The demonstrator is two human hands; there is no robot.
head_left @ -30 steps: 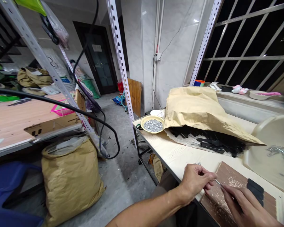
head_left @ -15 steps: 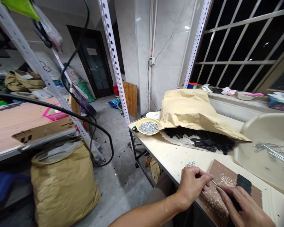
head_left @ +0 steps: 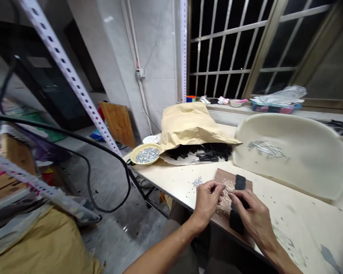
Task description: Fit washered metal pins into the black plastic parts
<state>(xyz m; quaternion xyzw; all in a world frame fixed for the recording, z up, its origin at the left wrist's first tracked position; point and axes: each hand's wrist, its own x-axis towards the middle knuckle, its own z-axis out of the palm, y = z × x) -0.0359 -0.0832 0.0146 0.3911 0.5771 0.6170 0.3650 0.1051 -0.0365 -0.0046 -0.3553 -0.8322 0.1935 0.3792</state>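
My left hand (head_left: 208, 198) is closed in a pinch at one end of a thin metal rod (head_left: 227, 190); whatever small thing its fingertips hold is hidden. The rod's other end is in my right hand (head_left: 253, 209), whose thumb and fingers are closed on it. Both hands hover over a brown board (head_left: 220, 176) scratched with pale marks. A row of black pieces (head_left: 236, 222) lies on the board, partly behind my right hand. Left of the board is a small heap of tiny metal parts (head_left: 198, 182).
A yellow bowl of small metal parts (head_left: 147, 155) stands at the table's far left corner, by a white bowl (head_left: 151, 139). A paper sack (head_left: 188, 121) spills black pieces (head_left: 208, 152). At right, a big cream tub (head_left: 297, 167) holds metal rods (head_left: 267, 149). A black cable (head_left: 88, 144) hangs at left.
The view has swung to the right, so the whole tub now shows. Both hands keep their pinched hold around the thin rod.
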